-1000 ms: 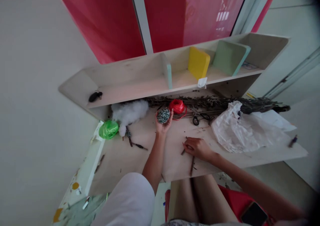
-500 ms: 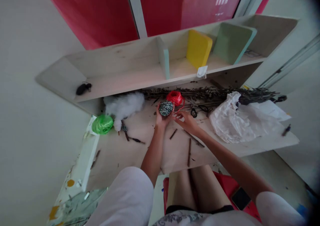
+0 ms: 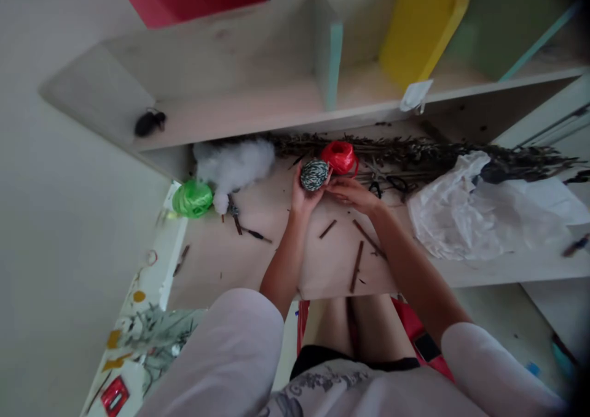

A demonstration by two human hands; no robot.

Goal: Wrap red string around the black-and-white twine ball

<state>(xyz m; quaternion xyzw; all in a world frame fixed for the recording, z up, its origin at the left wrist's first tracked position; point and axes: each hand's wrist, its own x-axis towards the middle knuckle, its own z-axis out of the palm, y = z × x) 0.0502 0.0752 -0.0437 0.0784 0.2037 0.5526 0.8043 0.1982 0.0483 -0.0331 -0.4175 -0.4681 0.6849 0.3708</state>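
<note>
Wooden desk (image 3: 216, 269) | 1 twine ball (image 3: 314, 175) in left hand (image 3: 302, 199), right hand (image 3: 353, 194) touching

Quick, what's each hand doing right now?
Left hand: cupped, holding a ball of striped twine.
Right hand: open, fingers reaching to the ball, not gripping it.

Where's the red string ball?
In the head view, the red ball sits just beyond the striped ball held in the left hand, against the twigs.
</note>
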